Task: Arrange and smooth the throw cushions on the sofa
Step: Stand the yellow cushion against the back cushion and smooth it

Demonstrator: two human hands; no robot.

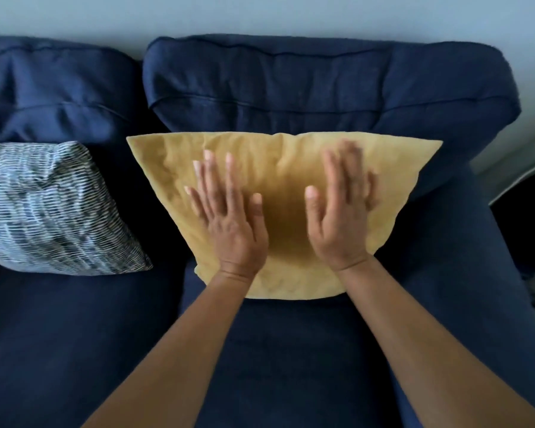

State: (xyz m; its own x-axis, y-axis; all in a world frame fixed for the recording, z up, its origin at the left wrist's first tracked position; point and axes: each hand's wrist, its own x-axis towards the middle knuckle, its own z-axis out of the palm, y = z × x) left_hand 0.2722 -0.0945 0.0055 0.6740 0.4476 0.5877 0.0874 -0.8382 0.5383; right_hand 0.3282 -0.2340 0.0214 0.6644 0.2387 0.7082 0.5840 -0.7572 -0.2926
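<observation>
A mustard-yellow throw cushion (278, 168) leans against the right back cushion of a navy blue sofa (291, 350). My left hand (229, 217) lies flat on the cushion's left half, fingers spread. On its right half rests my right hand (340, 211), also flat and open; its fingertips are blurred. Neither hand grips the fabric. A second throw cushion (50, 208), patterned in black, white and blue-grey, leans on the left seat beside the yellow one, with a dark gap between them.
The sofa's right armrest (464, 248) runs beside the yellow cushion. A pale wall (260, 13) is behind the sofa. A dark area with a light edge (519, 211) lies past the armrest at right.
</observation>
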